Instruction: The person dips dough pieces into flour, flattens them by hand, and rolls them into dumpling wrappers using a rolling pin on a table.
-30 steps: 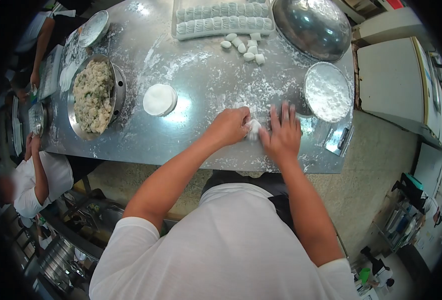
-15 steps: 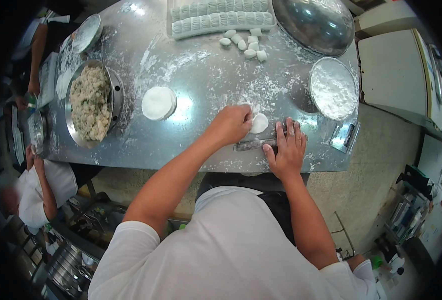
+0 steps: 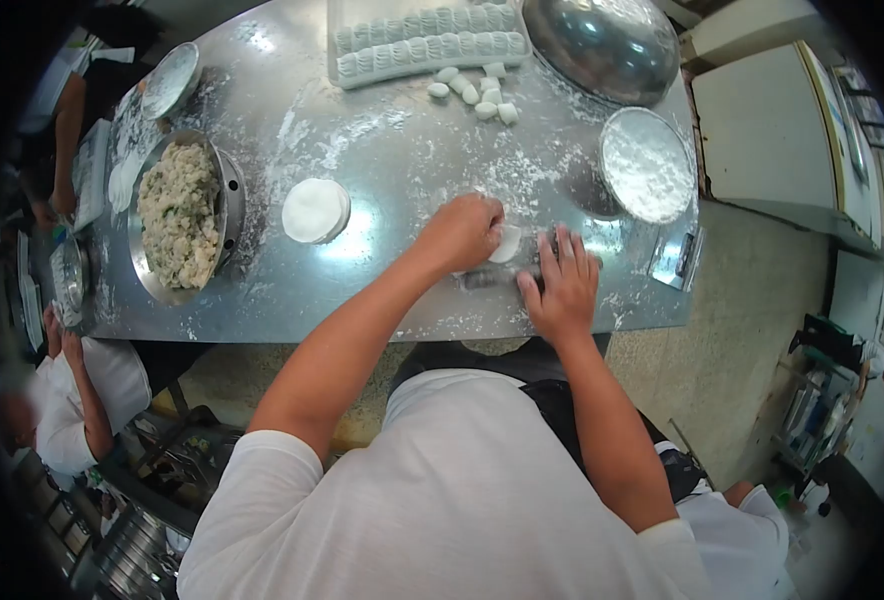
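My left hand (image 3: 465, 232) is closed in a pinch at the left edge of a small round dough wrapper (image 3: 506, 244) on the floured steel table. My right hand (image 3: 564, 288) lies flat with fingers stretched out, its palm over a short rolling pin (image 3: 480, 280). The pin's left end shows between my hands, just below the wrapper; its right part is hidden. To the left stands a stack of round white wrappers (image 3: 316, 211). Several small dough pieces (image 3: 470, 95) lie farther back.
A tray of pleated dumplings (image 3: 382, 68) sits at the back, beside a large upturned metal bowl (image 3: 602, 45). At right are a bowl of flour (image 3: 647, 165) and a metal scraper (image 3: 675, 257). A pan of filling (image 3: 178, 225) stands left. Another person (image 3: 82, 395) works at far left.
My right hand and the rolling pin have shifted a little up and left, closer to the wrapper. My left hand still pinches the wrapper's edge. The whole view has moved slightly.
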Demonstrator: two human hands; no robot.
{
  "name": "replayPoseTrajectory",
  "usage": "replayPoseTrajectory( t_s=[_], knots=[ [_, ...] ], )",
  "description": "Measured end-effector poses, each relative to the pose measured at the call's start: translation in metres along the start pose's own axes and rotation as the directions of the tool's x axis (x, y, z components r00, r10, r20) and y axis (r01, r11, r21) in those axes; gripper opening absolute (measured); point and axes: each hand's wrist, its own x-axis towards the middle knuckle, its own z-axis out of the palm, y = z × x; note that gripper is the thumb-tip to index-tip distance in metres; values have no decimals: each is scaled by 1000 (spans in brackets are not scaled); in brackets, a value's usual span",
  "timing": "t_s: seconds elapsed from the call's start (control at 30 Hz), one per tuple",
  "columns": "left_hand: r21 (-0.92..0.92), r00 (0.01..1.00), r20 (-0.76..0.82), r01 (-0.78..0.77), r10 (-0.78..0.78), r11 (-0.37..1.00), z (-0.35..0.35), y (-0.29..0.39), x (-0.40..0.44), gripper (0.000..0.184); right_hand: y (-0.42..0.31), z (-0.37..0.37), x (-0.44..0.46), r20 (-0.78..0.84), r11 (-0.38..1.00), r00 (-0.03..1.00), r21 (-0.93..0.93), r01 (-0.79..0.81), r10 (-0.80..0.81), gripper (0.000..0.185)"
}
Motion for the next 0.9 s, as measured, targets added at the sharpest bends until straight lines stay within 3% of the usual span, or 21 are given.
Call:
replayPoseTrajectory(
  t_s=[0.07,0.1,0.17,0.2,0.27,0.33,0.5,0.57,0.63,0.7,0.73,0.8,0.9],
  knots=[
    [-184,997,41,66,-59,981,0,0,-11,19,-1,-1,-19,38,1000,999,3,-9,9,69],
    [-188,997,44,71,-64,980,-2,-2,-12,19,0,2,-6,45,1000,999,4,-9,8,69],
    [-138,999,26,41,-37,990,0,-7,-14,22,-2,6,48,9,994,1000,-108,-10,11,70],
    [-144,998,37,52,-47,988,0,-8,-10,22,-2,7,77,-31,995,999,-101,-27,24,71],
    [-65,991,-120,56,-63,996,-1,-7,-5,22,-4,15,95,-58,995,997,-86,-47,42,71],
    [0,991,-134,23,-23,1000,5,-6,-1,21,-1,13,108,-126,998,992,-61,-34,27,70],
    [61,987,-156,-28,38,998,5,-9,-17,19,3,4,-8,-9,999,999,3,48,-48,69],
    [-272,973,28,227,-228,935,2,-4,-33,19,0,4,-9,8,1000,1000,-1,29,-29,69],
    [-283,970,75,244,-232,928,5,-5,-37,22,-4,4,11,17,999,1000,-48,-1,2,71],
    [-88,982,-15,187,-189,978,6,-1,-38,23,-13,9,71,5,996,999,-77,-50,51,73],
    [-85,981,-11,191,-192,978,8,-4,-32,23,-17,11,94,-12,993,996,-69,-91,90,73],
    [-156,957,-286,10,-55,988,11,-9,-18,18,-18,17,113,-29,993,995,-62,-101,100,73],
    [-26,972,-235,-17,10,1000,9,-7,-13,19,-14,12,94,-95,997,993,-37,-67,63,73]
  ],
)
